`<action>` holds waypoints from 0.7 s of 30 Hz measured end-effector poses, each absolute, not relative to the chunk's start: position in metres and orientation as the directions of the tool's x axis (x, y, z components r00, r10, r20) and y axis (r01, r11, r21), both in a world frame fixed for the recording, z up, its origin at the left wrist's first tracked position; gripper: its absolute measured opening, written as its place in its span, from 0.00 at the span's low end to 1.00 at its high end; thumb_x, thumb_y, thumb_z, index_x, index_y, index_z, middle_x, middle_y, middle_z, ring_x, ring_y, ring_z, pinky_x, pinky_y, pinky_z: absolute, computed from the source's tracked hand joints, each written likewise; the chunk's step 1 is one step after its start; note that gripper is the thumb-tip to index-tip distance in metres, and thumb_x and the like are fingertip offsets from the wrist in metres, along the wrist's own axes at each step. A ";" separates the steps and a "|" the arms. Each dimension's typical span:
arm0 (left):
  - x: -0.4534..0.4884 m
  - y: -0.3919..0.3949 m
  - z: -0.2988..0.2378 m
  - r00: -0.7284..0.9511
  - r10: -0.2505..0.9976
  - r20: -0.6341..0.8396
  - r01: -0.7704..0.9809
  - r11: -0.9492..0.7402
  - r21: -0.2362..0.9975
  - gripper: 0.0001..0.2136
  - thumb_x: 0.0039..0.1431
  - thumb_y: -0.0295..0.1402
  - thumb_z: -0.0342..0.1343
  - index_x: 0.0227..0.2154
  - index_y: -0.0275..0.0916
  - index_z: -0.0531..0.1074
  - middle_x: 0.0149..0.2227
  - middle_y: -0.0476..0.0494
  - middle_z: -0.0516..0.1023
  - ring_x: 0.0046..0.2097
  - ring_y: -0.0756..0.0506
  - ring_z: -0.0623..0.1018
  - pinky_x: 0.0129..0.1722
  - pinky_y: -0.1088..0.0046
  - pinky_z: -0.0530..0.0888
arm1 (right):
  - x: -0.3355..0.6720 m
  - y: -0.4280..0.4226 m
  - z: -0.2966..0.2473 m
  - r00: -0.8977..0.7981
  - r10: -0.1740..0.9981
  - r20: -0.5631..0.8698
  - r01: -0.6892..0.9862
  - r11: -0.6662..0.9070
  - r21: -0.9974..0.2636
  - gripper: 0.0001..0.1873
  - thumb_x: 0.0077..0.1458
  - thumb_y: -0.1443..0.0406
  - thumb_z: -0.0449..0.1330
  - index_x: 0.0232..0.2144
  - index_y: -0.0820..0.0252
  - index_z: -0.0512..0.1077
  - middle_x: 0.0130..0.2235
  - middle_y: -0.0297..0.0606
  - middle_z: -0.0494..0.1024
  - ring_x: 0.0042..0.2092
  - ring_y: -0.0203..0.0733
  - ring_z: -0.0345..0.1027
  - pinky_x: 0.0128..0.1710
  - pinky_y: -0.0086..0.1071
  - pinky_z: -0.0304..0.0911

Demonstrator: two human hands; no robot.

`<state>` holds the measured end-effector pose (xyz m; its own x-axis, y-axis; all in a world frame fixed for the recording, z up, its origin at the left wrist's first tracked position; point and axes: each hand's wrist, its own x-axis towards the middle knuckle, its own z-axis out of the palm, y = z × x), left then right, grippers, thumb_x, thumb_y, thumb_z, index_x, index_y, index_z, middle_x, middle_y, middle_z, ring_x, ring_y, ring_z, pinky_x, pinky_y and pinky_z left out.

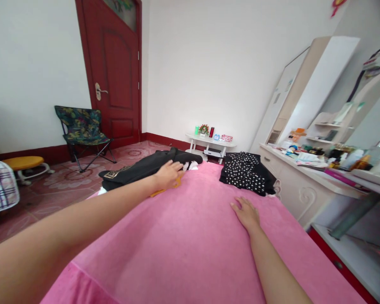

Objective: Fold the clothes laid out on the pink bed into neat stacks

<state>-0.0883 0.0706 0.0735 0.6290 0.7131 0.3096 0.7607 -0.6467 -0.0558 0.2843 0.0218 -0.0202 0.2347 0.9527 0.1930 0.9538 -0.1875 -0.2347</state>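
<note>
My left hand (169, 174) reaches over a dark garment (136, 166) with a gold pattern at its left end. Its fingers look stretched out and lie on or just above the cloth. Under and beside this hand show parts of an orange-yellow piece (158, 193), its kind unclear. My right hand (247, 212) lies flat with fingers apart on the pink cover (190, 236). Just beyond it rests a folded black garment with white spots (245, 172). A bit of white cloth (193, 165) pokes out by the dark garment.
To the right stands a white dresser (294, 190) crowded with bottles and small items. A low white table (210, 141) holds a potted plant and ornaments. A folding chair (82, 126) sits before the red door (120, 71), with a yellow stool (25, 162) farther left.
</note>
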 end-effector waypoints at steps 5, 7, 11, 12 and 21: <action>-0.166 0.090 0.084 0.026 0.963 0.268 0.989 -0.064 0.134 0.46 0.42 0.57 0.57 0.62 0.36 0.54 0.61 0.30 0.58 0.61 0.30 0.59 0.58 0.55 0.56 | 0.283 0.021 -0.019 0.243 0.948 0.204 0.952 -0.193 -0.238 0.28 0.58 0.51 0.46 0.57 0.55 0.64 0.63 0.41 0.58 0.64 0.49 0.48 0.60 0.48 0.45; -0.180 0.090 0.070 -0.071 0.984 0.163 0.967 0.027 0.253 0.45 0.46 0.61 0.51 0.62 0.37 0.54 0.60 0.31 0.62 0.59 0.32 0.64 0.54 0.61 0.62 | 0.282 0.021 -0.020 0.239 0.948 0.210 0.953 -0.188 -0.237 0.28 0.58 0.51 0.46 0.57 0.55 0.64 0.63 0.41 0.58 0.64 0.49 0.48 0.60 0.48 0.45; -0.184 0.086 0.048 -0.091 0.958 0.272 0.940 -0.007 0.341 0.38 0.52 0.59 0.47 0.62 0.42 0.55 0.60 0.39 0.64 0.58 0.35 0.67 0.53 0.63 0.65 | 0.281 0.019 -0.020 0.225 0.950 0.215 0.958 -0.175 -0.227 0.28 0.59 0.52 0.46 0.56 0.56 0.64 0.62 0.41 0.59 0.63 0.47 0.49 0.60 0.45 0.46; -0.183 0.085 0.046 -0.101 0.951 0.293 0.935 -0.010 0.354 0.35 0.53 0.57 0.47 0.61 0.43 0.57 0.59 0.41 0.65 0.57 0.36 0.68 0.52 0.63 0.65 | 0.280 0.019 -0.020 0.222 0.950 0.218 0.959 -0.173 -0.223 0.28 0.59 0.52 0.46 0.56 0.56 0.64 0.62 0.41 0.59 0.63 0.47 0.49 0.60 0.45 0.46; -0.181 0.082 0.060 -0.146 0.923 0.356 0.960 0.046 0.275 0.21 0.61 0.46 0.43 0.53 0.45 0.68 0.54 0.46 0.71 0.53 0.40 0.71 0.50 0.68 0.67 | 0.277 0.018 -0.019 0.248 0.945 0.212 0.953 -0.199 -0.230 0.27 0.59 0.53 0.46 0.56 0.56 0.64 0.62 0.40 0.59 0.63 0.48 0.48 0.60 0.46 0.46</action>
<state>-0.1810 0.0820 0.0596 -0.1456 0.9231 0.3560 0.9605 0.0456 0.2746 0.2765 0.0184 -0.0187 0.2484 0.9451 0.2124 0.9527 -0.1987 -0.2300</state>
